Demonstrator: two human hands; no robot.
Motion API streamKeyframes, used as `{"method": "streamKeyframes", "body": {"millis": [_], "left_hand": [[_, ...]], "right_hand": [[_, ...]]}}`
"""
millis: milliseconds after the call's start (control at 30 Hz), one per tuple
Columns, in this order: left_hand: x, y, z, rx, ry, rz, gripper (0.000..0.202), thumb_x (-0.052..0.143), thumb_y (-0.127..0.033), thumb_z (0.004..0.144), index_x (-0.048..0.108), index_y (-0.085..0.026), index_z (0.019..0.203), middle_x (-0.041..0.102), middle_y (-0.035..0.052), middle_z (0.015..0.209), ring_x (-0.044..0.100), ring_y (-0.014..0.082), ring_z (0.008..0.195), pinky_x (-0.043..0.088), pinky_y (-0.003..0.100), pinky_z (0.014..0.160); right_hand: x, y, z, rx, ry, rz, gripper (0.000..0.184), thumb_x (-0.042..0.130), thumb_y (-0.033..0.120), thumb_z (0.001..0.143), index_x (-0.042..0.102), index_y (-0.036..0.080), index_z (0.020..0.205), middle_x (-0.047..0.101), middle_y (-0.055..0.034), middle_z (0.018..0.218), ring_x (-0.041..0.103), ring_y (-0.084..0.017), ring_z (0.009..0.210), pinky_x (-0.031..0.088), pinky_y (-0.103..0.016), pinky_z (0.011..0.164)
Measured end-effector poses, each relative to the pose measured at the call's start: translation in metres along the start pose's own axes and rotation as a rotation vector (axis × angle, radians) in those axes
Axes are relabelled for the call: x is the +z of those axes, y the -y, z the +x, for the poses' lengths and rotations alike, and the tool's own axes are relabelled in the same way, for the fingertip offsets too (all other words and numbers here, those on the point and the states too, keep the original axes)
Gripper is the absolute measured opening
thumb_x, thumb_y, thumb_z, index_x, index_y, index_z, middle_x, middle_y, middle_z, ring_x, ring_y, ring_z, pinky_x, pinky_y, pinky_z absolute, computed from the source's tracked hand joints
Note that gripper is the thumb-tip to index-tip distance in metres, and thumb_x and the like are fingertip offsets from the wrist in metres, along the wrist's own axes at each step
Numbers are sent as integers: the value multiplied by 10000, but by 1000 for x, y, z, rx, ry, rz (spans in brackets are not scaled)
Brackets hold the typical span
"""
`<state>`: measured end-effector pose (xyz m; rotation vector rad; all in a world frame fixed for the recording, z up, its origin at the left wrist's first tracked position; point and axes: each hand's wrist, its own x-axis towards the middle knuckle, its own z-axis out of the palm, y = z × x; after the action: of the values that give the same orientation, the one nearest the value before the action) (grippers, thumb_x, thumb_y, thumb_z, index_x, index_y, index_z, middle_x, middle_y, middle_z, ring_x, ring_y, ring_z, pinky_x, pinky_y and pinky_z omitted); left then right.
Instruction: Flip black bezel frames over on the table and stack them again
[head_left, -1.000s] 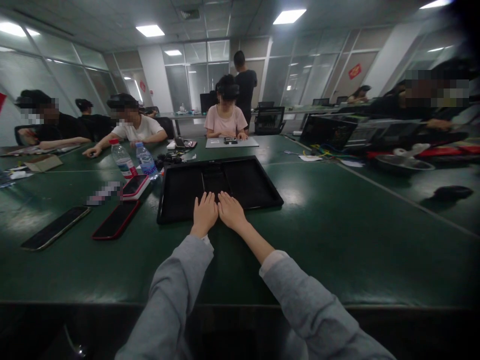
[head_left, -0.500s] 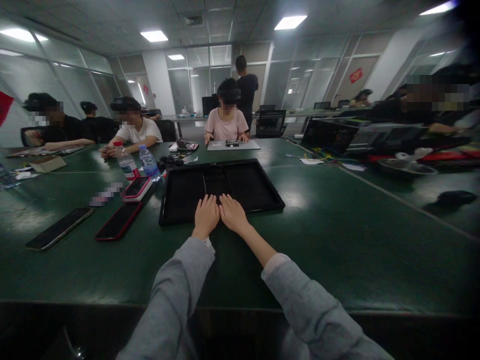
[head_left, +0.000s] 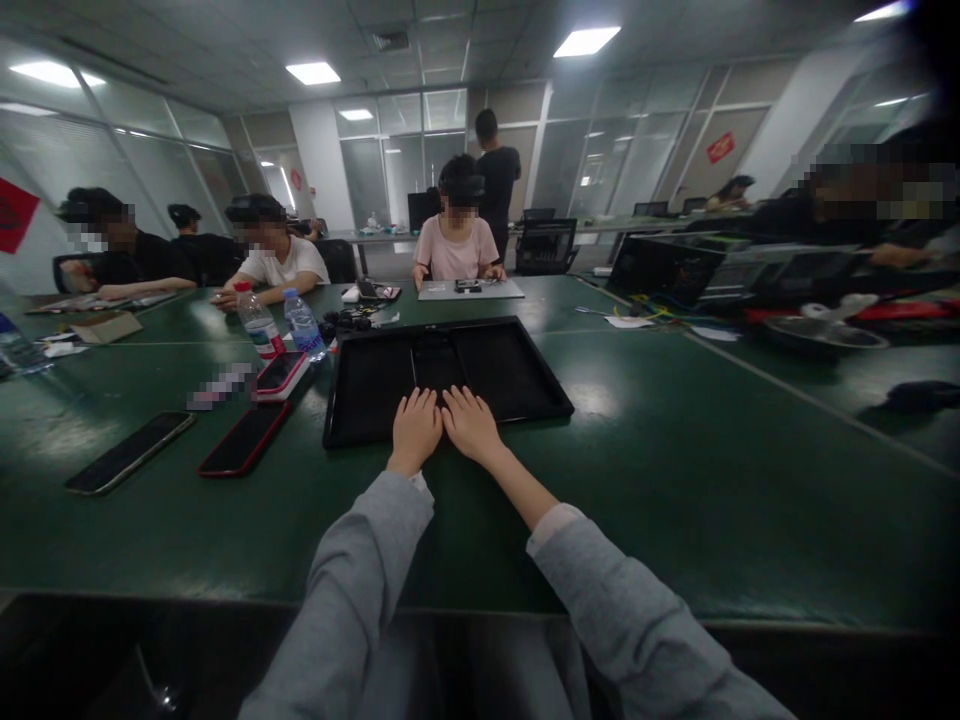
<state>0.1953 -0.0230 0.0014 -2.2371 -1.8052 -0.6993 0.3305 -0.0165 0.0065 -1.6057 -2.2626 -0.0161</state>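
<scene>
My left hand (head_left: 414, 432) and my right hand (head_left: 471, 425) lie flat, side by side, fingers stretched out, on the near edge of a black tray (head_left: 517, 378) with a narrow middle compartment. Neither hand holds anything. The tray rests on a dark green table (head_left: 675, 470). Grey sleeves cover both my forearms.
Left of the tray lie a red-cased phone (head_left: 244, 438), a dark phone (head_left: 129, 453) and another red phone (head_left: 281, 372). Two water bottles (head_left: 304, 326) stand behind them. Several people sit around the table; one in pink (head_left: 457, 245) faces me. Equipment and a bowl (head_left: 825, 335) sit at right.
My hands have stayed in place on the tray. The view has shifted slightly as my head moved.
</scene>
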Motion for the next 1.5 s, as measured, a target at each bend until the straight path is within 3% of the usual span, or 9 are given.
{"method": "streamKeyframes", "body": {"millis": [133, 700, 833, 967, 1067, 1167, 1267, 1333, 1500], "left_hand": [[0, 0, 0, 2, 2, -11, 503, 305, -276, 1020, 570, -141, 1426, 553, 94, 1485, 412, 235, 1449, 290, 452, 1215], [-1, 1, -1, 8, -8, -27, 488, 326, -283, 1022, 567, -156, 1427, 556, 95, 1483, 419, 233, 1445, 296, 458, 1215], [-6, 5, 2, 5, -4, -83, 444, 375, -278, 1008, 614, -206, 1375, 554, 74, 1487, 443, 218, 1427, 325, 444, 1205], [-20, 31, -2, -84, -110, -82, 426, 402, -249, 984, 644, -219, 1333, 556, 55, 1486, 379, 232, 1468, 286, 473, 1225], [-35, 69, -14, -199, -229, -21, 437, 420, -212, 955, 644, -210, 1330, 547, 56, 1495, 315, 252, 1501, 206, 500, 1252], [-46, 113, -27, -358, -296, -49, 471, 466, -236, 934, 598, -197, 1384, 537, 93, 1500, 344, 282, 1485, 238, 520, 1233], [-49, 149, -34, -574, -271, -209, 530, 519, -322, 925, 545, -158, 1429, 556, 144, 1472, 506, 283, 1369, 377, 453, 1157], [-47, 163, -35, -702, -184, -341, 531, 546, -392, 926, 572, -146, 1396, 643, 157, 1360, 610, 277, 1251, 455, 419, 1079], [-40, 172, -31, -690, -130, -395, 444, 582, -385, 918, 655, -186, 1309, 706, 128, 1258, 652, 255, 1181, 485, 387, 1027]], "right_hand": [[-1, -3, 1, 15, -4, 3, 576, 261, 412, 1049, 430, 168, 1543, 354, -102, 1613, 266, -278, 1512, 228, -472, 1209], [5, -13, 5, 13, -26, 8, 613, 263, 447, 1050, 410, 110, 1541, 363, -143, 1601, 290, -244, 1505, 223, -444, 1213], [6, -20, 7, 30, -50, 12, 616, 253, 438, 1045, 414, 105, 1537, 350, -138, 1609, 282, -246, 1507, 239, -447, 1208], [3, -46, 9, 115, -143, 9, 600, 277, 387, 1026, 399, 105, 1541, 245, -129, 1654, 220, -255, 1528, 230, -472, 1210], [-4, -82, 5, 177, -238, 7, 603, 324, 350, 1002, 382, 93, 1544, 203, -143, 1667, 189, -279, 1534, 199, -501, 1218], [-13, -125, -3, 324, -342, 46, 611, 379, 321, 972, 384, 96, 1541, 265, -183, 1640, 249, -322, 1505, 249, -543, 1188], [-19, -164, -9, 513, -365, 168, 589, 397, 263, 947, 445, 72, 1501, 495, -249, 1466, 445, -344, 1376, 379, -549, 1104], [-20, -181, -11, 540, -347, 257, 559, 410, 236, 935, 506, 69, 1460, 583, -239, 1368, 520, -326, 1308, 417, -517, 1086], [-17, -192, -8, 507, -368, 353, 536, 421, 183, 903, 571, 109, 1412, 629, -175, 1346, 564, -282, 1273, 417, -479, 1108]]}}
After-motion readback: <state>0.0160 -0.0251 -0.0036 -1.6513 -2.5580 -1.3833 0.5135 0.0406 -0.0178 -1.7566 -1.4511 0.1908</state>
